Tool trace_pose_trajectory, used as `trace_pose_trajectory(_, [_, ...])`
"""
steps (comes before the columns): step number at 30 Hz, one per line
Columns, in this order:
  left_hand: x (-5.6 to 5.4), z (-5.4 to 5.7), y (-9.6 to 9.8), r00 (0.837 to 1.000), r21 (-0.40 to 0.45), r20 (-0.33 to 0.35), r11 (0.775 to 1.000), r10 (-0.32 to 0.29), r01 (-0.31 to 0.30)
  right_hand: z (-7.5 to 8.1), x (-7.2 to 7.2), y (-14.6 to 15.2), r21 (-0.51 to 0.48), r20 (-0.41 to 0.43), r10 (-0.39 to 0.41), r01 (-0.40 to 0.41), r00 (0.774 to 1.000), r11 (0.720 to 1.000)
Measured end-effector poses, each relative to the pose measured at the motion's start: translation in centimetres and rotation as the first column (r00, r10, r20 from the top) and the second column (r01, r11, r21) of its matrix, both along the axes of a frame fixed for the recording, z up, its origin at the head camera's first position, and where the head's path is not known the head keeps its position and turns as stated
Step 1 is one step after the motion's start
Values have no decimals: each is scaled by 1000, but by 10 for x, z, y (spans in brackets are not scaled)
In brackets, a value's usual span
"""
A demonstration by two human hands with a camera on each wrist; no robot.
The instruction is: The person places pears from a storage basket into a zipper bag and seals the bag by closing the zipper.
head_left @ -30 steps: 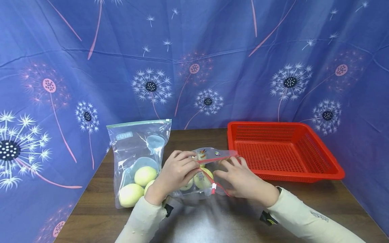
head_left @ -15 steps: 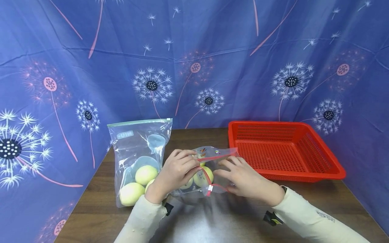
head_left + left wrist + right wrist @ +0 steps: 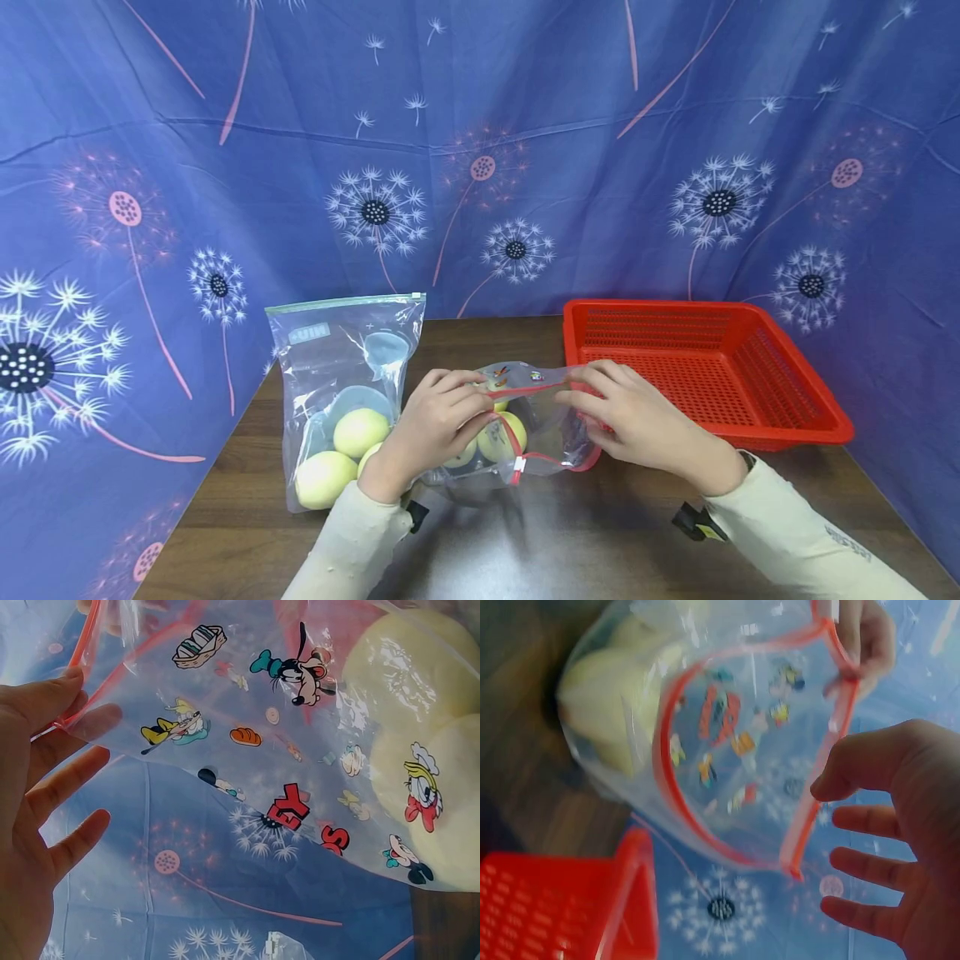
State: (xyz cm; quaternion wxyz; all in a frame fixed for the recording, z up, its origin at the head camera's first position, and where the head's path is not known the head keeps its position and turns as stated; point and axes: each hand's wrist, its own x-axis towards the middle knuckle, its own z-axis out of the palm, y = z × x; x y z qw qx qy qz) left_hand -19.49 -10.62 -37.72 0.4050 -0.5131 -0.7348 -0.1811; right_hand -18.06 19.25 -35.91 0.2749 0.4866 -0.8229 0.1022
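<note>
A clear zip bag [image 3: 551,421] with a red zip and cartoon prints lies mid-table, its mouth spread toward the right. Several pale yellow-green fruits [image 3: 501,435] sit inside it. My left hand [image 3: 442,421] pinches the far red rim between thumb and finger, as the left wrist view shows. In the right wrist view, my right hand [image 3: 922,825] has its thumb at the red rim [image 3: 832,742] and its other fingers spread just outside the bag. A white slider [image 3: 520,465] sits on the near red zip.
To the left stands another clear zip bag [image 3: 322,358], with a green zip closed across its top and several similar fruits [image 3: 326,479] at the bottom. A red perforated basket [image 3: 836,429] stands at the back right. Behind the wooden table [image 3: 600,550] hangs a blue dandelion-print cloth [image 3: 600,167].
My right hand has moved right and slightly up, out to the right end of the bag's mouth. The near red zip has shifted a little left. The left hand keeps its hold.
</note>
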Motion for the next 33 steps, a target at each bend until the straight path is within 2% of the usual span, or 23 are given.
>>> trace_pose_trajectory(5, [0, 0, -1, 1000, 5, 0, 1000, 4, -4, 3, -4, 12, 7, -40, -21, 22, 999, 1000])
trace_pose_trajectory(10, [0, -1, -2, 1000, 12, 2, 1000, 10, -10, -8, -6, 20, 43, -97, 60, -56, 993, 997])
trace_pose_trajectory(13, [-1, -1, -3, 1000, 17, 3, 1000, 12, -12, -18, -6, 25, 70, -92, 103, -97, 990, 993])
trace_pose_trajectory(20, [-2, -2, -5, 1000, 20, 7, 1000, 19, -19, -36, -7, 27, 127, -60, 131, -123, 990, 984])
trace_pose_trajectory(28, [-2, -2, -7, 1000, 21, 6, 1000, 22, -22, -41, -7, 26, 128, -27, 151, -146, 988, 981])
trace_pose_trajectory(33, [-2, -1, -10, 1000, 27, 9, 999, 24, -24, -39, -8, 26, 120, -28, 128, -124, 991, 985])
